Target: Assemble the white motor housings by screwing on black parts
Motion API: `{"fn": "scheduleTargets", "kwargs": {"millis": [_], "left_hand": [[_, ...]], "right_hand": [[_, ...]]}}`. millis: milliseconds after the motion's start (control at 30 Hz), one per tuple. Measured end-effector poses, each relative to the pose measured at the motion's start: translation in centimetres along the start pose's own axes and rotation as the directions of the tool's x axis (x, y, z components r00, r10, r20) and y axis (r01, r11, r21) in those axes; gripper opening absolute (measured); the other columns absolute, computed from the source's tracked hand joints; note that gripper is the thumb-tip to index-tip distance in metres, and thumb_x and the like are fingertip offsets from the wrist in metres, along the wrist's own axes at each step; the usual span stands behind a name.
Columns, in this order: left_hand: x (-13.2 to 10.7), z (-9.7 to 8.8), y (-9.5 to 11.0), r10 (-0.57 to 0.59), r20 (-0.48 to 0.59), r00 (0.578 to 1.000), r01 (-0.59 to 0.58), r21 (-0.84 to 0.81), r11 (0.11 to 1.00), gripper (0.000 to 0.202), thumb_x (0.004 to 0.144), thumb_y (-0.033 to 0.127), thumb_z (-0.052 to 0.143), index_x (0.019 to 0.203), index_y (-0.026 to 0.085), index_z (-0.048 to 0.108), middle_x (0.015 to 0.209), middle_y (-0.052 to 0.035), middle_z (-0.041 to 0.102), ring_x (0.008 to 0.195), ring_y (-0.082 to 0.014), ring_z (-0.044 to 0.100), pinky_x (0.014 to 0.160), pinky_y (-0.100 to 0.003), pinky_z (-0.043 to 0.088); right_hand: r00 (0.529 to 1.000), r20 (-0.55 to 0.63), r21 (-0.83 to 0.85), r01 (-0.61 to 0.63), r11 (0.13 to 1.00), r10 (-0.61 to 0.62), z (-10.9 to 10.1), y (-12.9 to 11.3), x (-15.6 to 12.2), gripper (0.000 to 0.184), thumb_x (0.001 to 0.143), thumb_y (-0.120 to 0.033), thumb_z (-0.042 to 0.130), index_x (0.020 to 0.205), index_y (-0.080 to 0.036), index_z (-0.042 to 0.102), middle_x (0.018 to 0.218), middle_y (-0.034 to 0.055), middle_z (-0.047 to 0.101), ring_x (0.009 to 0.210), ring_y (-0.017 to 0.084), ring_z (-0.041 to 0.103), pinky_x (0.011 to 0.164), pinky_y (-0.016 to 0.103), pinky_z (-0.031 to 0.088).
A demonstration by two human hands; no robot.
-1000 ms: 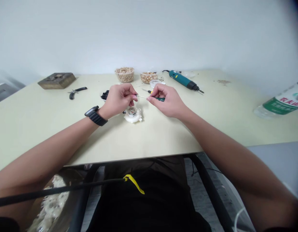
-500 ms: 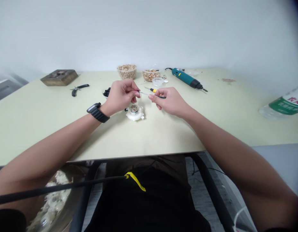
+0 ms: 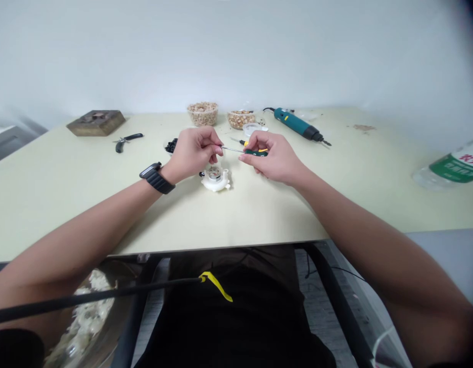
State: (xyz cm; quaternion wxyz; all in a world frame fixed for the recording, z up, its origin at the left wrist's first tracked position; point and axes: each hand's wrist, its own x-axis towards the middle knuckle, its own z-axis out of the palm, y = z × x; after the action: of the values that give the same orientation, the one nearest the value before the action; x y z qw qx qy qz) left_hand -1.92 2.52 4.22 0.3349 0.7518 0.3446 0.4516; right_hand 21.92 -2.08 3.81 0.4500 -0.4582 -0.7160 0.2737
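White plastic housing [image 3: 214, 185] is nearest, sitting on the table [image 3: 240, 220] about centre frame, round insert facing up. Just past it, the left hand [image 3: 194, 152] has thumb and finger pinched closed right at the tip of a screwdriver [image 3: 233, 150]; can't tell if there's a tiny part in there too. Right hand [image 3: 275, 156] has its fingers lightly closed on the green handle. Imo the risk is that light grip: if the driver wobbles, it could jab a fingertip or knock something small loose. Farther back, black bits [image 3: 171, 145] left of centre, teal power driver [image 3: 293, 124] upper right.
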Motion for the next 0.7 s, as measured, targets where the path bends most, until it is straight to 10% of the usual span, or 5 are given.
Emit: {"fn": "scheduleTargets", "kwargs": {"millis": [333,700], "left_hand": [[0.19,-0.05,-0.21,0.023,-0.002,1.0,-0.023,-0.006,1.0,0.019,0.083,0.0,0.074,0.075,0.017,0.069,0.071,-0.0033,0.078,0.056,-0.012,0.072,0.053,-0.02,0.056],[0.16,-0.21,-0.12,0.028,0.01,1.0,-0.028,0.009,1.0,0.018,0.084,0.002,0.076,0.076,0.017,0.07,0.072,-0.0032,0.079,0.058,-0.0126,0.073,0.055,-0.021,0.058]], "right_hand": [[0.994,0.045,-0.048,-0.093,0.994,0.095,-0.19,-0.64,0.04,0.027,0.097,-0.034,0.079,0.08,-0.023,0.061,0.078,0.0016,0.069,0.073,0.017,0.06,0.07,0.035,0.044],[0.996,-0.083,0.092,-0.024,0.995,0.031,0.0,-0.08,0.0,0.042,0.073,-0.051,0.1,0.084,-0.025,0.07,0.085,0.0022,0.069,0.07,0.017,0.057,0.057,0.034,0.044]]}}
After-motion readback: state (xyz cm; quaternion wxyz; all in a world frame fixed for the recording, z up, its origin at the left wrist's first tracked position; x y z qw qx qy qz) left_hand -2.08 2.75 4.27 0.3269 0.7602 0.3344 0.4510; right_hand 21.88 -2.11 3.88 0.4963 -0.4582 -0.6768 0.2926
